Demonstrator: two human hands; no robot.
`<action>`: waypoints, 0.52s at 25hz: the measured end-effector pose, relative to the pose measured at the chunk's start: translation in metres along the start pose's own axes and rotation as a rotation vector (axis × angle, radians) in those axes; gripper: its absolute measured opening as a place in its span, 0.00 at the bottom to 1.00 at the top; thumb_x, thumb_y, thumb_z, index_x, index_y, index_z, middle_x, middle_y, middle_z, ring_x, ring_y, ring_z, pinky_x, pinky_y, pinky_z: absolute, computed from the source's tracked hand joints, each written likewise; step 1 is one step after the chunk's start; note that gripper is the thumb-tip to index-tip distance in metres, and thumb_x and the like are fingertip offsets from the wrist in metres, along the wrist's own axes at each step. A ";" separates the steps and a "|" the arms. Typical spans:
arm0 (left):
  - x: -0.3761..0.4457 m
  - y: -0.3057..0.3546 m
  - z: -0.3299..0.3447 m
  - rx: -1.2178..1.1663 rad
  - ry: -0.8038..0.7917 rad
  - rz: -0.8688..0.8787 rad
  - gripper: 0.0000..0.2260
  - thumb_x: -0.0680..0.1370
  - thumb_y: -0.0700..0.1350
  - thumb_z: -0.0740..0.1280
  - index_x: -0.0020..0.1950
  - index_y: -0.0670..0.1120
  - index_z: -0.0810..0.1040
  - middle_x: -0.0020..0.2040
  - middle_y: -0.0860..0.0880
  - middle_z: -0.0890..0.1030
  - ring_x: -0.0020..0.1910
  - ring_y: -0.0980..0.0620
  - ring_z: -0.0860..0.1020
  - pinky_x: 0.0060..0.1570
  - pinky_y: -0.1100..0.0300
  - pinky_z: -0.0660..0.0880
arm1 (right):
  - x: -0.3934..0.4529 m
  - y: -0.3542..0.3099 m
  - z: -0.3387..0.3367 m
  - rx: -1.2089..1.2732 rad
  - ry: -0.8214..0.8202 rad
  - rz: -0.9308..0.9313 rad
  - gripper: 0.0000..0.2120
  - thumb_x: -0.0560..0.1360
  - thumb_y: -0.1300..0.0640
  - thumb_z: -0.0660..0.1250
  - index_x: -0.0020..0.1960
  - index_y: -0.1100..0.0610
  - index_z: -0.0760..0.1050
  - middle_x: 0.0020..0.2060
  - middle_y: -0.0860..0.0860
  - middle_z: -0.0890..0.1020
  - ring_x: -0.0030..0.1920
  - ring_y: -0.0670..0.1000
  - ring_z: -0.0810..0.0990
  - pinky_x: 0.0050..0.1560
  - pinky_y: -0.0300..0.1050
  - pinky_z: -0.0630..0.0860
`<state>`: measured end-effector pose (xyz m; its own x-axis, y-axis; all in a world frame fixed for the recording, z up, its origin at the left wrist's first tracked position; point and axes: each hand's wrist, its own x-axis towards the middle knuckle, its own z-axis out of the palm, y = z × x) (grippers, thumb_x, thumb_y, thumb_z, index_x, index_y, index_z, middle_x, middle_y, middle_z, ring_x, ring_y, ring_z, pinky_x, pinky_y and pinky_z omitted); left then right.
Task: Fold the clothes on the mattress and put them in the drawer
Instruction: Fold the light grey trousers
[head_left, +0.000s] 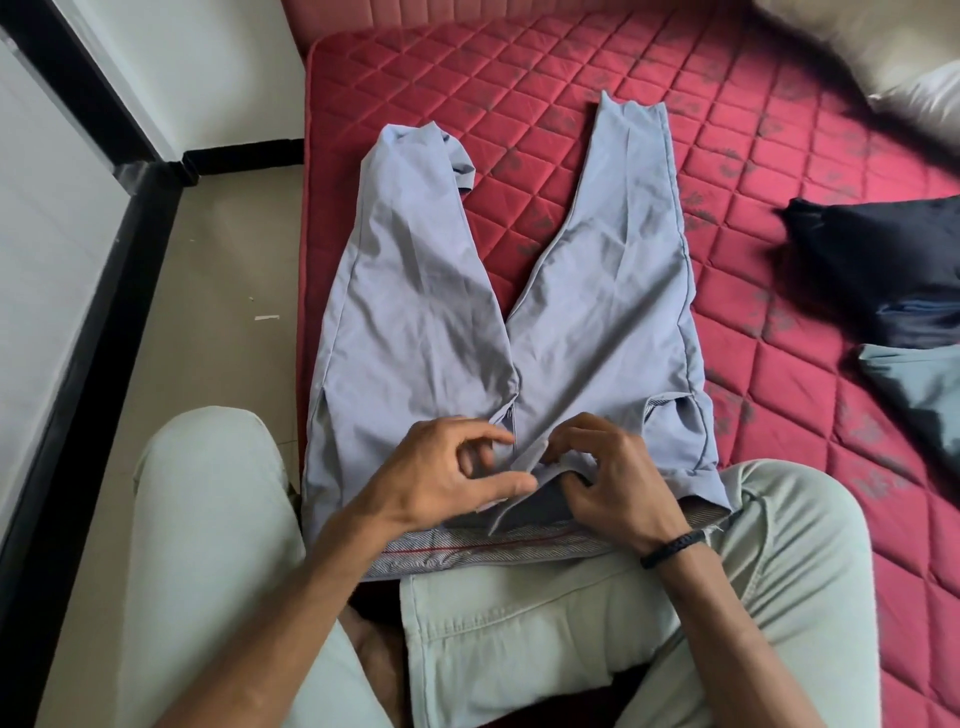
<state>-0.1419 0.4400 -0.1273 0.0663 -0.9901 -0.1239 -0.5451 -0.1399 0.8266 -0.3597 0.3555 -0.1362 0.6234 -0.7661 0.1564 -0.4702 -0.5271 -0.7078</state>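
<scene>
- grey-blue trousers (467, 312) lie flat on the red quilted mattress (779, 389), legs spread in a v away from me, waistband at my knees.
- my left hand (447, 478) rests at the fly, fingers loosely curled, thumb out; i can't tell whether it pinches any cloth.
- my right hand (608, 473), black bracelet (672, 545) on its wrist, pinches the fly flap.
- a dark navy garment (883, 260) and a teal garment (924, 395) lie well to my right.
</scene>
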 end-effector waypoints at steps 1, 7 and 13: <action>0.005 0.007 0.012 0.010 0.082 0.068 0.21 0.69 0.62 0.80 0.57 0.54 0.86 0.44 0.55 0.84 0.37 0.59 0.79 0.44 0.62 0.78 | 0.000 0.001 0.000 -0.001 0.004 0.004 0.14 0.65 0.63 0.66 0.45 0.49 0.81 0.45 0.41 0.83 0.47 0.43 0.82 0.50 0.44 0.78; 0.011 0.001 0.036 -0.203 0.189 0.019 0.06 0.77 0.47 0.76 0.54 0.51 0.88 0.44 0.58 0.87 0.44 0.61 0.85 0.49 0.60 0.81 | -0.009 0.006 -0.018 0.002 -0.045 0.074 0.16 0.65 0.66 0.72 0.46 0.48 0.83 0.46 0.37 0.86 0.50 0.39 0.83 0.52 0.40 0.78; 0.010 -0.010 0.038 -0.436 0.121 -0.098 0.09 0.75 0.41 0.77 0.54 0.51 0.87 0.49 0.53 0.88 0.51 0.55 0.86 0.56 0.56 0.82 | -0.012 0.013 -0.020 -0.003 -0.065 -0.065 0.15 0.71 0.66 0.75 0.51 0.48 0.86 0.50 0.39 0.84 0.54 0.42 0.82 0.57 0.45 0.78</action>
<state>-0.1680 0.4317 -0.1576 0.2109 -0.9627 -0.1693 -0.1310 -0.1995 0.9711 -0.3859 0.3507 -0.1340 0.6917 -0.7050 0.1564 -0.4294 -0.5757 -0.6958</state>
